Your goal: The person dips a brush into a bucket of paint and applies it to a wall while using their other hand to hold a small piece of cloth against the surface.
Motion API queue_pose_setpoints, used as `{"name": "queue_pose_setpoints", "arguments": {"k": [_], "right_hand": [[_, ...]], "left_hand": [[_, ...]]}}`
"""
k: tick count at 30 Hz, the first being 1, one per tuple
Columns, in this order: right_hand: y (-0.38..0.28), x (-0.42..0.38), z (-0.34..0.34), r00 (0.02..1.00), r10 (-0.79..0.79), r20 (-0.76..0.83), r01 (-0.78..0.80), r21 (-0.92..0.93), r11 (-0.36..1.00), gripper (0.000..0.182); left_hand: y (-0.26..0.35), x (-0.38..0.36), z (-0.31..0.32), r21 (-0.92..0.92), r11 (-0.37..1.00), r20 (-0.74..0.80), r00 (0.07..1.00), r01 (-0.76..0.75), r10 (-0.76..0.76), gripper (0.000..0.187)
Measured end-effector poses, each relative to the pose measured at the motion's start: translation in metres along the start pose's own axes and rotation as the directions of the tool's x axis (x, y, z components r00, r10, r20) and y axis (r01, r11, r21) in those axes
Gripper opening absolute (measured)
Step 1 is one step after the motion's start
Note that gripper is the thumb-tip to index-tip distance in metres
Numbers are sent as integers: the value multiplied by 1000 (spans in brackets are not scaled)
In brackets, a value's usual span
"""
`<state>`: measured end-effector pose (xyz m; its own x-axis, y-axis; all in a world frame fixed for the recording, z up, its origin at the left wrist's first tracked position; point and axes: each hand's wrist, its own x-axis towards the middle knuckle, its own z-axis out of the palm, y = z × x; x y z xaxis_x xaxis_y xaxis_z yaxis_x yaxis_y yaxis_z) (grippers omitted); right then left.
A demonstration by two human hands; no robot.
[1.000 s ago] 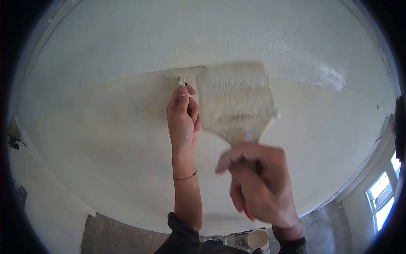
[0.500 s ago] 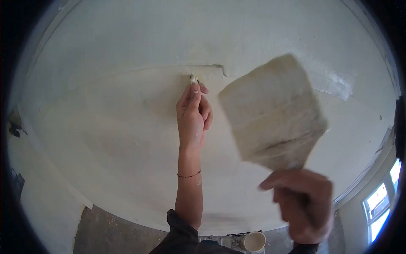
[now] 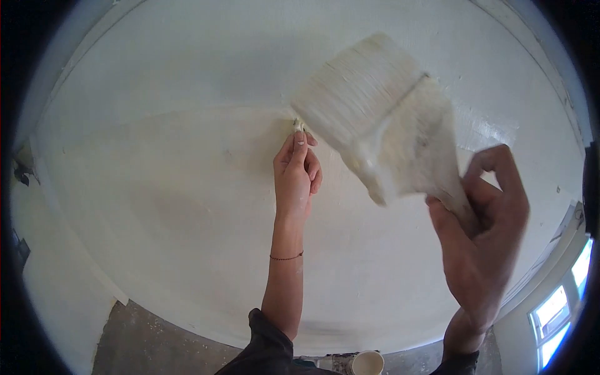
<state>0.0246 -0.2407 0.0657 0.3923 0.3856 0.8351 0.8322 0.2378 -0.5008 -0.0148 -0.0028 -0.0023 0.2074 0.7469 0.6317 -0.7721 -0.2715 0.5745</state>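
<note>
My right hand (image 3: 487,231) is closed around the handle of a wide flat paintbrush (image 3: 412,144) coated in cream-white paint. Its bristles are raised in front of the pale wall (image 3: 206,206), up and to the right of my left hand, with a thick blob of paint along the lower edge. My left hand (image 3: 297,162) pinches a small whitish piece (image 3: 299,125) with dark bits at the wall, between thumb and fingers. I cannot make out exactly what that piece is. The brush hides part of the wall just beside it.
A round tub (image 3: 367,362) with pale contents stands at the bottom, in front of the wall. Grey floor (image 3: 150,334) shows below. On the right is a bright window (image 3: 553,319). A wet, shiny patch (image 3: 494,131) marks the wall at upper right.
The paintbrush has swung up and left, and it now covers the dark-edged line seen earlier on the wall. My left hand keeps its pinch on the small piece.
</note>
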Motion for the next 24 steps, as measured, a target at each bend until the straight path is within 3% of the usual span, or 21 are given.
{"name": "queue_pose_setpoints", "arguments": {"k": [6, 8, 12, 13, 16, 17, 20, 24], "right_hand": [[15, 14, 24, 974, -186, 128, 202, -121, 972, 36], [23, 14, 36, 896, -427, 120, 444, -242, 863, 25], [13, -5, 37, 923, -285, 259, 375, -433, 820, 21], [19, -8, 31, 882, -395, 256, 470, -432, 770, 39], [8, -16, 20, 922, -342, 180, 386, -428, 817, 25], [13, -8, 27, 873, -470, 132, 480, -402, 779, 25], [16, 13, 42, 863, -438, 252, 505, -409, 760, 25], [8, -15, 35, 925, -263, 275, 359, -401, 843, 26]], "left_hand": [[3, 0, -1, 2, 1000, 47, 998, 29, -29, 30], [1, 2, -1, 11, 1000, 46, 999, 24, -24, 30], [-1, 2, 2, -25, 999, 35, 999, 33, -32, 28], [0, 2, 4, -21, 999, 10, 999, 37, -37, 27], [-3, 3, 3, -21, 1000, 20, 1000, -6, 7, 26], [-5, 5, 1, -19, 1000, 19, 1000, 4, -4, 26], [-12, 6, -2, -9, 999, 13, 999, 45, -45, 25], [-3, 3, 10, -27, 999, -89, 995, 43, -45, 23]]}}
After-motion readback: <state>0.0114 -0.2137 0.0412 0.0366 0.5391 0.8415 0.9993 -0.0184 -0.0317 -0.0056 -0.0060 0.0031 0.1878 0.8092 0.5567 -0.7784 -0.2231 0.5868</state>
